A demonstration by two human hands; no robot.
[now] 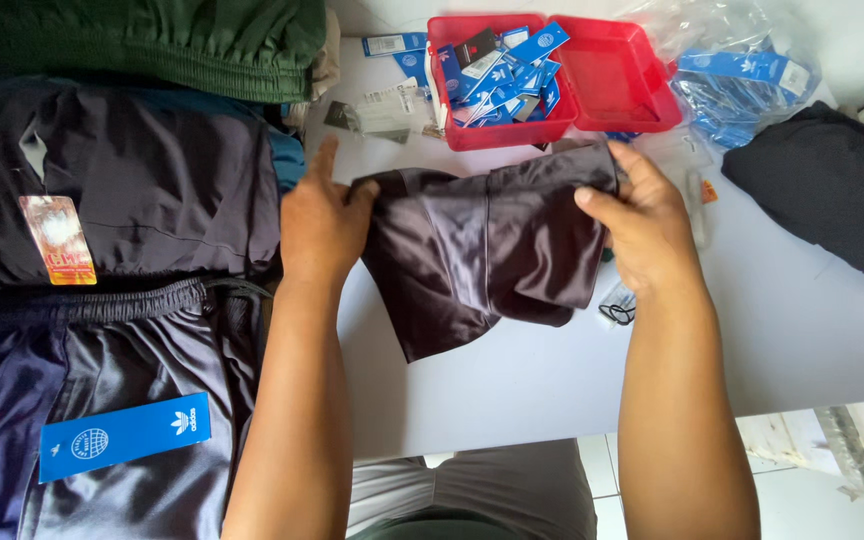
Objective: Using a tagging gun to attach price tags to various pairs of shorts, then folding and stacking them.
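A small, dark, shiny pair of shorts (477, 255) hangs folded between my hands above the white table (812, 330). My left hand (320, 222) grips its left top corner, index finger pointing away from me. My right hand (640, 222) pinches the right top edge with thumb and fingers. The lower part of the shorts rests on the table.
A red open box (602, 95) with blue hang tags stands behind the shorts, beside a clear bag of blue tags (742, 75). Folded dark shorts with a blue tag (124, 436) are stacked at left, a green garment (152, 40) behind, a black garment (832, 185) at right.
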